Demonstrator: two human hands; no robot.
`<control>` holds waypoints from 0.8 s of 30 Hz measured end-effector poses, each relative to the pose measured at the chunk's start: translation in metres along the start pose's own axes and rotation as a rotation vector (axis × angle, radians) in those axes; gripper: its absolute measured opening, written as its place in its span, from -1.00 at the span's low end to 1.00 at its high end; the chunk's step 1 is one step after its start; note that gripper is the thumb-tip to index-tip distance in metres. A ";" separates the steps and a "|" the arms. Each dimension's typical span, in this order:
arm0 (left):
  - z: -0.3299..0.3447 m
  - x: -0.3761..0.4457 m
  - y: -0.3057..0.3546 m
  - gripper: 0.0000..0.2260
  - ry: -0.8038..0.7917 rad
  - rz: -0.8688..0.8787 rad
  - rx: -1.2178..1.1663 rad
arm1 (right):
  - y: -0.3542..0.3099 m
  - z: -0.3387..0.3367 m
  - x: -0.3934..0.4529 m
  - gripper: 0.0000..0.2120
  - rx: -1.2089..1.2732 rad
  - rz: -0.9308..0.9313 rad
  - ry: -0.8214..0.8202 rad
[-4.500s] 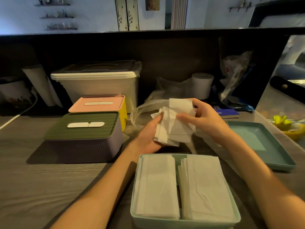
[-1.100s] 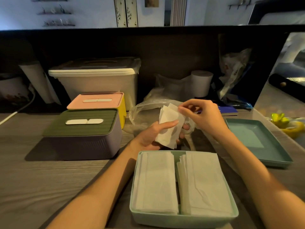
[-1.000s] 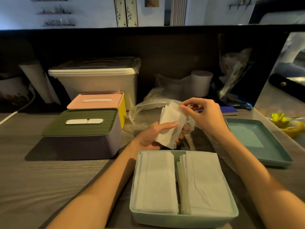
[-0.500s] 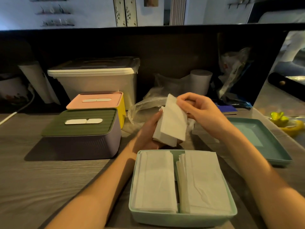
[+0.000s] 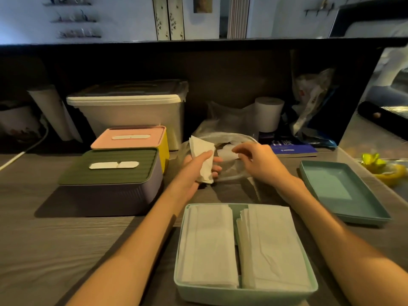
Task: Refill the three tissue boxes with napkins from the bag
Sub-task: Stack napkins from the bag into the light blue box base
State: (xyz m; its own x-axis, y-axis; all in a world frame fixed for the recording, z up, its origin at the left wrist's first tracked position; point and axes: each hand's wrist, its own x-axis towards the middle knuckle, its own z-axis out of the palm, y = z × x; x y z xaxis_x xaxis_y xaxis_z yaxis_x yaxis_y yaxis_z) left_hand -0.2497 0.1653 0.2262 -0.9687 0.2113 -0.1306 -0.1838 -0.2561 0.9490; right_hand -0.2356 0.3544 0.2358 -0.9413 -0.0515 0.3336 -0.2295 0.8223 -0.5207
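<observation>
Your right hand (image 5: 256, 161) has let go of the napkins (image 5: 202, 159) it was squaring up half a second ago and gone forward into the bag (image 5: 223, 151); fingers curled, thumb and forefinger pinching something pale at the mouth, though whether that's a napkin or the plastic itself I can't tell; the bag lies just ahead of both hands, on the table (image 5: 44, 239). Your left hand (image 5: 199, 167) now holds the small stack alone, thumb across the front, fingers wrapped behind, stack tilted and bunched; it has drifted left of where both hands met.

What it means: you're probably topping up the handful rather than loading yet; the stack hasn't gone into the open box (image 5: 245, 293), which sits just below your wrists with two piles side by side, already near the rim.

The two closed boxes, green lid (image 5: 110, 166) and pink lid (image 5: 130, 138), sit to the left of your left hand, lids on, white showing at both slots; my read is those two are done and this is the last one.

The teal lid (image 5: 340, 191) lies upturned to the right of your right forearm; it goes on once this handful is in.

Watch the one-handed grip; the loose sheets could fan out.
</observation>
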 end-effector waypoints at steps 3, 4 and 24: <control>-0.005 0.006 0.003 -0.67 0.087 0.122 0.048 | -0.001 0.006 0.022 -0.57 -0.221 0.006 -0.141; -0.005 0.007 0.004 -0.65 0.103 0.134 0.052 | -0.001 0.007 0.029 -0.49 -0.299 0.023 -0.200; -0.012 0.010 0.001 -0.60 0.133 0.104 0.081 | 0.010 -0.002 0.037 -0.85 0.026 -0.166 0.138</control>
State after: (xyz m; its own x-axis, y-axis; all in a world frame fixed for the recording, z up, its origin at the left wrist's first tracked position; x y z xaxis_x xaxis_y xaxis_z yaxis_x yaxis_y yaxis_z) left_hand -0.2616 0.1559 0.2220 -0.9963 0.0601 -0.0620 -0.0725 -0.1919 0.9787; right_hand -0.2723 0.3621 0.2445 -0.8477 -0.1059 0.5199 -0.3869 0.7939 -0.4691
